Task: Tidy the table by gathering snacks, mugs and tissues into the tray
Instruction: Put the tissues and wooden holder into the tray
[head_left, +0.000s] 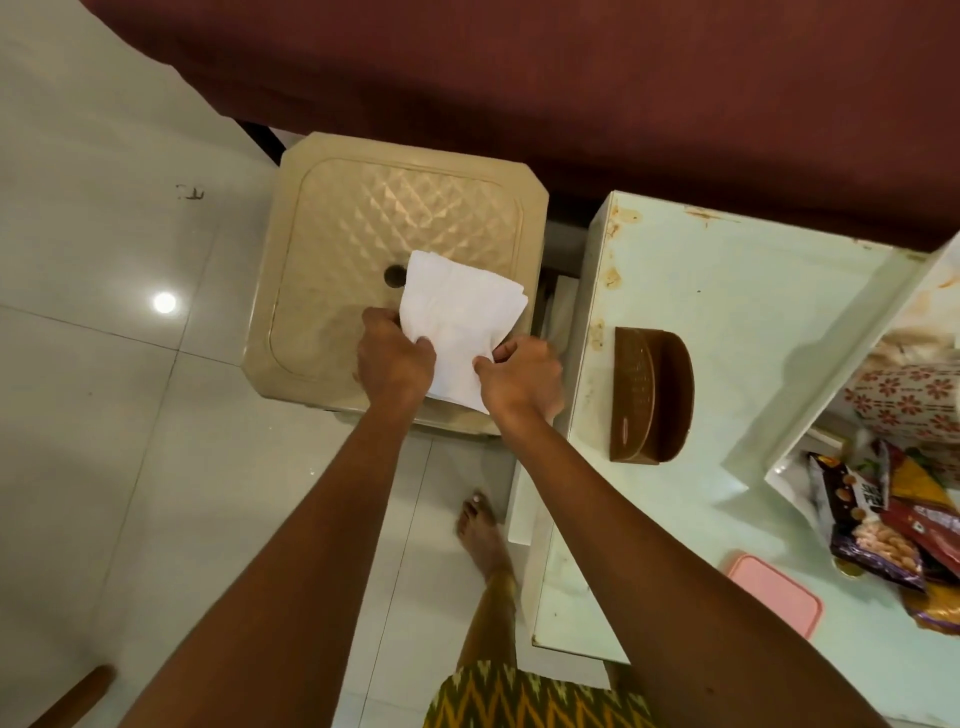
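Note:
A stack of white tissues (457, 322) is held over the beige plastic stool (332, 244). My left hand (395, 358) grips its left edge and my right hand (522, 376) pinches its lower right corner. On the pale green table (727, 322) to the right, a white tray (779, 415) holds several snack packets (878, 525) and a mug with a red flower pattern (909, 402). A brown tissue holder (652, 395) stands empty on the table near the tray.
A pink lid or box (776, 592) lies at the table's near edge. A dark red bed or sofa (519, 78) runs across the back. White floor tiles (104, 364) spread to the left. My bare foot (480, 530) stands between stool and table.

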